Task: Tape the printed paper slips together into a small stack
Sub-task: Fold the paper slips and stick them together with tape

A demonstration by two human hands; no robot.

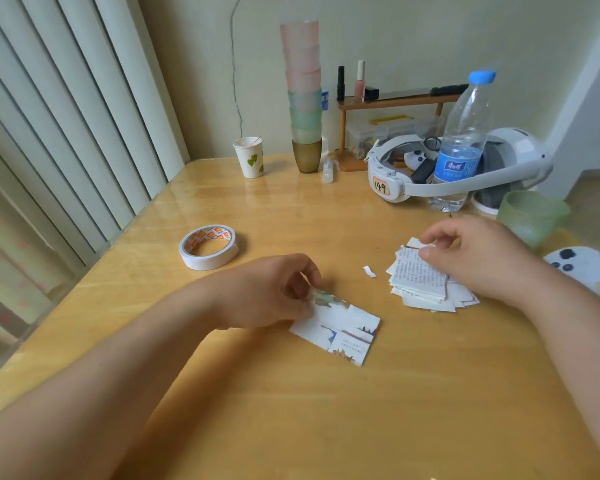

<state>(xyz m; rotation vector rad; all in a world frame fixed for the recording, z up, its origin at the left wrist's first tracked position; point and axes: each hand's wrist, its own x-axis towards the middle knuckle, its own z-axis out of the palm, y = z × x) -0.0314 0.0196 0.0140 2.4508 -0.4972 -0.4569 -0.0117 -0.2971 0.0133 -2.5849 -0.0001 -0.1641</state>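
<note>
slip print [418, 271] perhaps blurred, left hand [274, 292] hiding slip corner

We see 2 bare forearms reaching in from the lower edge, with no sleeve showing on either. Our left hand [274, 289] and right hand [475, 251] wear no gloves, rings, watch or bracelet. The nails we can make out are short and unpainted.
</note>
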